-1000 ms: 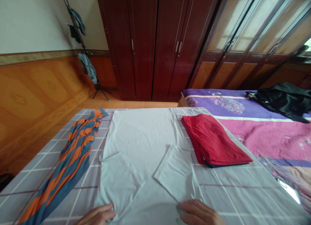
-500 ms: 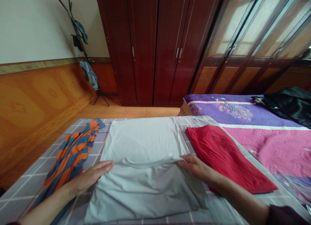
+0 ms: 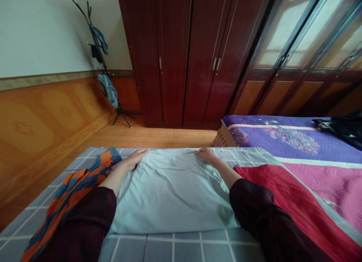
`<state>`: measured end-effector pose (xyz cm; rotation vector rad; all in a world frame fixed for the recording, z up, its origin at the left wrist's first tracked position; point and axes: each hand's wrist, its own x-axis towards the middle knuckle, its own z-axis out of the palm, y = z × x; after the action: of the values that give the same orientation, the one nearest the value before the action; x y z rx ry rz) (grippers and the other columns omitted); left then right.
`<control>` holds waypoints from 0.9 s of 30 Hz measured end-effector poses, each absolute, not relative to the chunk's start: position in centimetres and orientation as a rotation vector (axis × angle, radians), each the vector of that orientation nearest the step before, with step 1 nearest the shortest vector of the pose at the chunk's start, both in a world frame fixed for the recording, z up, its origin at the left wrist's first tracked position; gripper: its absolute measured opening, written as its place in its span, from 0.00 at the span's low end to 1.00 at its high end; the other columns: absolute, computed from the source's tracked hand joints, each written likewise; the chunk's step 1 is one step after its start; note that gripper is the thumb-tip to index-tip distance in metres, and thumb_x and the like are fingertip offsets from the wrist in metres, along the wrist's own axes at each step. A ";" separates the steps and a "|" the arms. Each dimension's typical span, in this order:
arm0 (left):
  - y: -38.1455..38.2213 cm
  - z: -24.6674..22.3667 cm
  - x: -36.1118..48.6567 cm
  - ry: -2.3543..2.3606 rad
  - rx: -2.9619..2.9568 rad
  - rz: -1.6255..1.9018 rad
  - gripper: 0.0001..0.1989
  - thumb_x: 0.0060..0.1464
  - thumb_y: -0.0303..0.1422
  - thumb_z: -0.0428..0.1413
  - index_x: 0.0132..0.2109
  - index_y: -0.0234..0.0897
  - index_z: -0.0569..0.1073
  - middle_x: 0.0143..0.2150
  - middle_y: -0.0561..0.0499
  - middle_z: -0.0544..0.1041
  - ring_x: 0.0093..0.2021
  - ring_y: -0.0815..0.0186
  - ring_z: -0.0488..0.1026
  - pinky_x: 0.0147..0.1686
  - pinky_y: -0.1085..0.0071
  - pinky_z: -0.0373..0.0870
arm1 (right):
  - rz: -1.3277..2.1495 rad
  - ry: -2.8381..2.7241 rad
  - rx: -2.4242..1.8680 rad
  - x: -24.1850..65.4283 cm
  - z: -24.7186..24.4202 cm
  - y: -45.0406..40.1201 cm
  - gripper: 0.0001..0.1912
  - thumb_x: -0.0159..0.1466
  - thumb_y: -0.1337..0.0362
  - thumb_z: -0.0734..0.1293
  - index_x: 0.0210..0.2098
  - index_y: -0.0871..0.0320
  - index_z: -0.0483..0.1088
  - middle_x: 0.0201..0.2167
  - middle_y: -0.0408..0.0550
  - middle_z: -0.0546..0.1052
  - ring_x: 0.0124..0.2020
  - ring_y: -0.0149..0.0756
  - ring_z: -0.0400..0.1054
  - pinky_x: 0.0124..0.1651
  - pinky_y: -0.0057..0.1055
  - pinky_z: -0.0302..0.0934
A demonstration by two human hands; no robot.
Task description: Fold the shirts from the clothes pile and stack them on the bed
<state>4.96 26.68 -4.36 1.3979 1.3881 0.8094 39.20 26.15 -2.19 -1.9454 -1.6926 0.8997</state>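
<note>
A white T-shirt [image 3: 172, 194] lies folded over on itself on a grey checked bedspread [image 3: 158, 248]. My left hand [image 3: 135, 159] grips its far left corner, fingers pointing inward. At the far right corner, my right hand [image 3: 207, 155] pinches the cloth between thumb and fingers. Faint creases run across the shirt's upper part. Left of it, partly behind my left sleeve, lies an orange and blue striped garment [image 3: 80, 183]. A red garment [image 3: 278, 188] lies on the right, partly covered by my right forearm.
Beyond the bed's far edge is tiled floor [image 3: 161, 137], then a dark red wardrobe [image 3: 172, 85]. A coat stand [image 3: 97, 47] with hats and cloth stands back left. To the right is another bed with a purple and pink cover [image 3: 254, 134] and black clothing [image 3: 343, 128] on it.
Both hands have moved away from me to the bed's far side, carrying the T-shirt's neck edge over the white part behind. The view has shifted slightly.
</note>
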 end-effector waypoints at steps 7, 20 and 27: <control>24.4 -3.5 3.5 1.762 1.599 0.938 0.21 0.44 0.44 0.57 0.41 0.34 0.70 0.39 0.45 0.75 0.41 0.55 0.73 0.41 0.63 0.67 | 0.301 -2.082 -2.070 37.9 -1.4 24.1 0.22 0.63 0.55 0.64 0.51 0.62 0.65 0.47 0.57 0.71 0.49 0.46 0.65 0.48 0.42 0.60; 0.8 -4.5 0.5 1.693 2.661 -0.079 0.33 0.48 0.13 0.42 0.58 0.44 0.64 0.59 0.49 0.67 0.59 0.60 0.63 0.58 0.60 0.58 | -0.751 -2.594 -1.170 47.8 -8.5 2.2 0.30 0.54 0.79 0.55 0.54 0.55 0.64 0.55 0.51 0.69 0.56 0.45 0.61 0.54 0.43 0.57; 3.4 -1.6 2.7 1.768 2.651 -0.102 0.16 0.54 0.16 0.43 0.39 0.37 0.71 0.41 0.48 0.73 0.45 0.61 0.70 0.45 0.66 0.66 | -0.603 -2.702 -1.380 44.7 -3.7 5.2 0.13 0.58 0.80 0.57 0.29 0.58 0.68 0.28 0.49 0.73 0.32 0.39 0.68 0.35 0.33 0.60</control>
<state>2.67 3.45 -1.56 2.6508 1.7681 -0.1017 44.66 5.21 -3.69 -1.3803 -2.7020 -0.6030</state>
